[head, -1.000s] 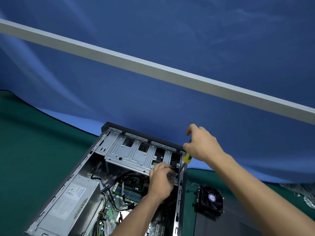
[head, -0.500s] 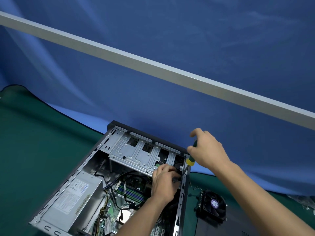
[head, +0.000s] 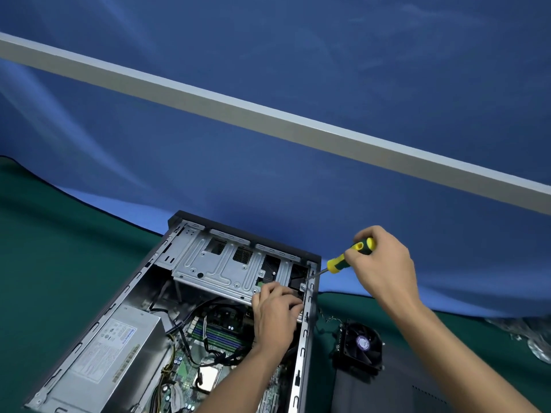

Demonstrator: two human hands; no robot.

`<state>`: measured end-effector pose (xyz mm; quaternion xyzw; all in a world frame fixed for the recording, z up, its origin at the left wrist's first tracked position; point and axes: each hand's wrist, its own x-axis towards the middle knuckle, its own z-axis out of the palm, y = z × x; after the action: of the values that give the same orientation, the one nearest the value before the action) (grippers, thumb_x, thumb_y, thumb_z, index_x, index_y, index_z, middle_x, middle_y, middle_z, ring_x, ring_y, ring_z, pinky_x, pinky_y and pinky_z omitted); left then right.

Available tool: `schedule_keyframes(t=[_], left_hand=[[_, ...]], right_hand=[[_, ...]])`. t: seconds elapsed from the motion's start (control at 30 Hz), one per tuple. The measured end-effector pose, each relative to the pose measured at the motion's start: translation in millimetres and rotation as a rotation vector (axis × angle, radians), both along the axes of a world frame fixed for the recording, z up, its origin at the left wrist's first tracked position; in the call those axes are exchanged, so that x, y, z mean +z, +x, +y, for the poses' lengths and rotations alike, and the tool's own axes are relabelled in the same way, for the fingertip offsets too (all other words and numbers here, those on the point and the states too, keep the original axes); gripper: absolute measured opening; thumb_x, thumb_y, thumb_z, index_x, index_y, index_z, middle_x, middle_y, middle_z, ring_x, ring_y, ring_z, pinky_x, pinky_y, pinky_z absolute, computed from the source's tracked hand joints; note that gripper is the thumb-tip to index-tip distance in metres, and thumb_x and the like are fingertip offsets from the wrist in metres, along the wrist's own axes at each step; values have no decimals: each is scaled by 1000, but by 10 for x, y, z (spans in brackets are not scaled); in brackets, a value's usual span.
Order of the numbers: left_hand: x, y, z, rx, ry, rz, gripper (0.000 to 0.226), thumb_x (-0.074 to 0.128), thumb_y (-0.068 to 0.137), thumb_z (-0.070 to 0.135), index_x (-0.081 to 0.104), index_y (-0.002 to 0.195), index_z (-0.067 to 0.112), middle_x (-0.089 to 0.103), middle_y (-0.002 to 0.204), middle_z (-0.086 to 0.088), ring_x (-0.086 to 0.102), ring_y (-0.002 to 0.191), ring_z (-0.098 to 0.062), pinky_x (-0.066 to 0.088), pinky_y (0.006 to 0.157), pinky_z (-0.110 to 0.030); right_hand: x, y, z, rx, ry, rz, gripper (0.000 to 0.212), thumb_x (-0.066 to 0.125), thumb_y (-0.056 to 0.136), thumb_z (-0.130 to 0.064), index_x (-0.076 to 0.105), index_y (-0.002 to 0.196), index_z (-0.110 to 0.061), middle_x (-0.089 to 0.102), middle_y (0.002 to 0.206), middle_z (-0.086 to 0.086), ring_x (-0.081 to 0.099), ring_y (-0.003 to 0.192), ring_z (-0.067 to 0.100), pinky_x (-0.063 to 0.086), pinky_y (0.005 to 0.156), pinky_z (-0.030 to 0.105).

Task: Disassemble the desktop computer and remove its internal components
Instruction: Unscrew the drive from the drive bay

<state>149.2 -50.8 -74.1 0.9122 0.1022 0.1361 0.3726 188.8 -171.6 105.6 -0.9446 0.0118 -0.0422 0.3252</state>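
Note:
An open desktop computer case [head: 307,329] lies on its side on a green mat. Inside are a silver drive cage [head: 220,269], a grey power supply [head: 113,353] and the motherboard [head: 217,338] with black cables. My right hand [head: 384,263] grips a yellow and green screwdriver [head: 348,256]; its shaft slants down to the case's far right corner beside the cage. My left hand [head: 277,311] is inside the case, fingers curled against the near right edge of the drive cage. What lies under those fingers is hidden.
A removed black cooler fan [head: 362,347] with its thin cable lies on the mat right of the case, resting on a dark panel [head: 387,391]. Blue cloth [head: 268,174] hangs behind, crossed by a grey bar [head: 268,117]. Crumpled clear plastic [head: 533,338] lies at far right.
My right hand has tilted and drawn back to the right, showing more of the screwdriver handle and shaft. My left hand stays at the drive cage. The camera has shifted slightly.

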Motion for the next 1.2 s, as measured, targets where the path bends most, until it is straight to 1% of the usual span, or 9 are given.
schedule_keyframes(t=[0.17, 0.27, 0.37, 0.47, 0.57, 0.67, 0.83, 1.03, 1.2], left_hand=[[38, -13, -13, -96, 222, -40, 15, 63, 87, 32, 75, 92, 24, 67, 99, 14, 48, 105, -14, 31, 89, -29], [69, -15, -23, -137, 334, -67, 15, 62, 89, 30, 74, 92, 22, 68, 97, 12, 51, 95, -14, 37, 84, -29], [45, -2, -16, -164, 337, -29, 23, 51, 95, 33, 69, 104, 21, 64, 106, 11, 47, 102, -13, 32, 89, -27], [46, 7, -15, -200, 383, -21, 23, 49, 96, 31, 67, 104, 20, 63, 106, 10, 47, 101, -14, 32, 89, -26], [70, 4, -2, -183, 363, -13, 17, 53, 93, 29, 66, 98, 20, 63, 102, 9, 46, 98, -15, 32, 84, -26], [101, 28, 0, -169, 336, 61, 17, 51, 94, 33, 63, 103, 24, 59, 107, 12, 41, 101, -12, 29, 86, -25], [198, 121, 6, -270, 459, 182, 21, 44, 97, 29, 57, 112, 21, 52, 115, 5, 39, 108, -16, 31, 91, -27], [270, 68, -98, -208, 614, 189, 20, 47, 94, 10, 54, 111, 17, 46, 113, -1, 40, 102, -19, 32, 83, -26], [295, 136, -58, -270, 569, 243, 16, 45, 95, 14, 58, 105, 14, 58, 106, -2, 52, 96, -19, 40, 83, -28]], right_hand=[[-318, -177, -182, -98, 284, 46, 19, 65, 75, -15, 54, 84, -27, 61, 82, -1, 60, 69, 26, 46, 59, 34], [-547, -308, -266, -129, 380, 77, 21, 65, 75, -9, 55, 84, -26, 61, 76, 2, 53, 56, 25, 43, 53, 33], [-763, -449, -340, -151, 430, 105, 26, 66, 72, -5, 54, 82, -26, 58, 72, 1, 43, 47, 17, 36, 45, 25], [-924, -552, -428, -184, 414, 123, 26, 65, 72, -4, 52, 81, -24, 60, 77, 1, 44, 47, 13, 36, 43, 21], [-1024, -634, -500, -140, 317, 139, 27, 65, 74, -9, 49, 82, -29, 60, 86, -4, 51, 61, 13, 39, 52, 23], [-1069, -682, -534, -81, 220, 130, 26, 64, 76, -19, 45, 84, -35, 57, 91, -12, 55, 78, 10, 41, 62, 28], [-1065, -697, -537, -58, 128, 126, 22, 61, 79, -26, 44, 92, -32, 51, 96, -14, 53, 76, 9, 40, 62, 31], [-1004, -729, -466, 96, -356, 75, 26, 45, 83, -36, 44, 105, -22, 50, 102, -3, 58, 79, 27, 39, 62, 34], [-1004, -749, -317, 123, -436, 101, 29, 42, 85, -32, 46, 107, -13, 47, 110, 6, 57, 90, 28, 32, 64, 32]])
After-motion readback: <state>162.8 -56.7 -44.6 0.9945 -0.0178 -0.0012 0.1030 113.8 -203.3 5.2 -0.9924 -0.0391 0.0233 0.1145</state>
